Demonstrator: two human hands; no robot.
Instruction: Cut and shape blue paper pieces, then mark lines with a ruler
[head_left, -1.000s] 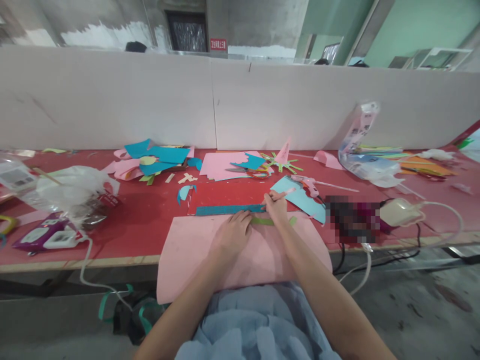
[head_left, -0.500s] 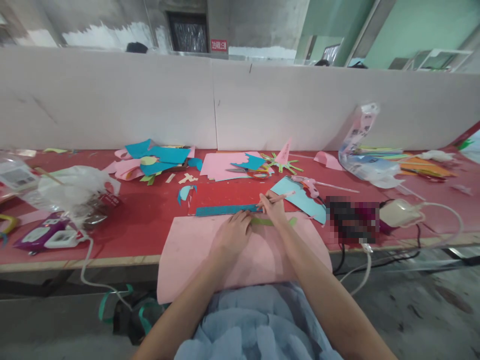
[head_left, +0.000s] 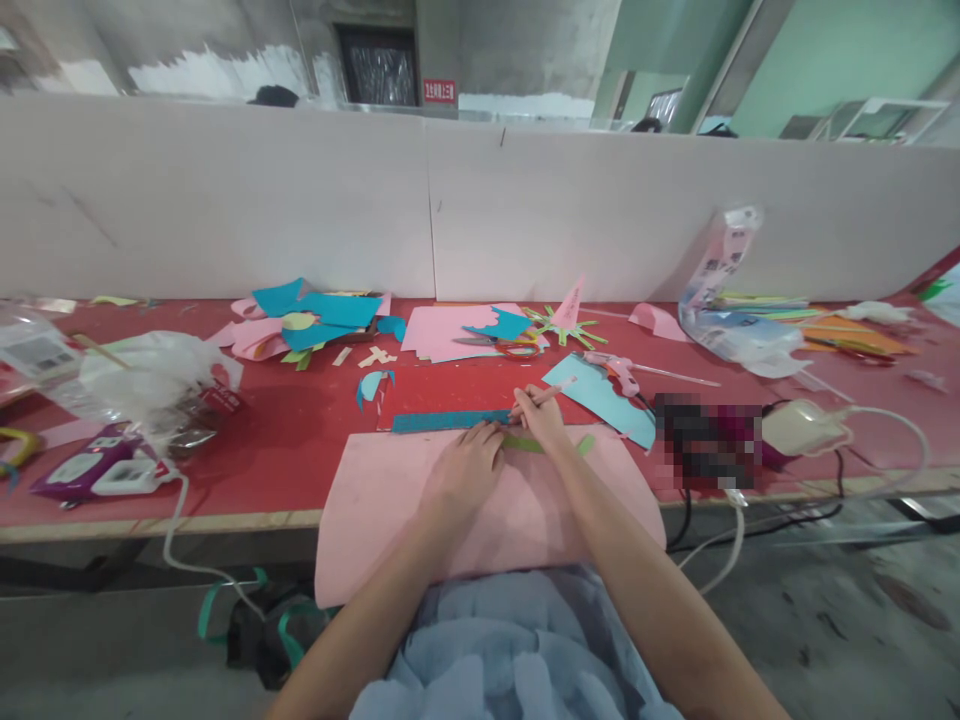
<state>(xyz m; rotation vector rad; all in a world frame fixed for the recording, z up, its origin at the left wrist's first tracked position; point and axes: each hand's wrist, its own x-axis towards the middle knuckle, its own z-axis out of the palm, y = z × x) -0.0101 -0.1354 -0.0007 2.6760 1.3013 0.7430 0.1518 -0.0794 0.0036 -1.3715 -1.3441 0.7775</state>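
My right hand (head_left: 540,415) is closed around a slim pinkish pencil (head_left: 559,388), its tip down at the right end of a narrow blue strip (head_left: 442,421). My left hand (head_left: 472,455) lies flat with fingers stretched out, the fingertips at the strip's near edge. Under both forearms spreads a large pink sheet (head_left: 375,510), bending down over the table's front edge. A light green strip (head_left: 525,444) lies on the sheet between my hands, partly covered by them.
Behind my hands are scissors (head_left: 517,347) on pink sheets (head_left: 435,330). To the right lie a light blue sheet (head_left: 592,390), a pink glue gun (head_left: 621,372) and a white corded adapter (head_left: 799,432). Blue and pink scraps (head_left: 330,315) and a plastic bag (head_left: 142,375) sit left. A white partition (head_left: 300,200) stands behind.
The pencil's upper end has shifted slightly left and up as my right hand moved a little. My left hand stays in place.
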